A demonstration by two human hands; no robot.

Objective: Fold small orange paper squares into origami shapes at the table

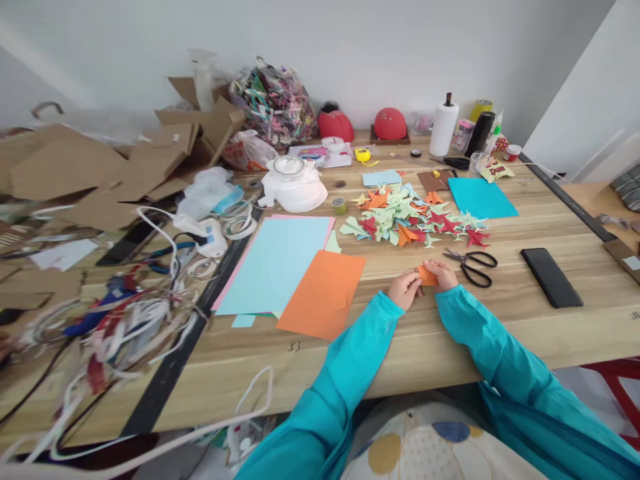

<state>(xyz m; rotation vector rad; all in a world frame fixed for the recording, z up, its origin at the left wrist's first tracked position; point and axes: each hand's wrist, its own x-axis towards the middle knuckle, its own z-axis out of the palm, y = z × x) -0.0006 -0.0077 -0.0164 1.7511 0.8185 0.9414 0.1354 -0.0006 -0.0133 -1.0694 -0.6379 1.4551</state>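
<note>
A small piece of orange paper (427,275) is pinched between my two hands, just above the table. My left hand (405,289) grips its left side, and my right hand (442,275) holds the right side. Right of my right hand lies a pair of black-handled scissors (473,265). Beyond my hands spreads a heap of folded paper cranes (400,213) in green, orange, red and blue. To the left, a large orange sheet (323,293) overlaps a stack of light blue and pink sheets (280,260).
A black phone (552,277) lies at the right. A turquoise sheet (483,197) sits behind the cranes. Tangled cords and straps (135,320) and cardboard (70,160) crowd the left. A white roll (443,129) and red domes (391,124) stand along the wall.
</note>
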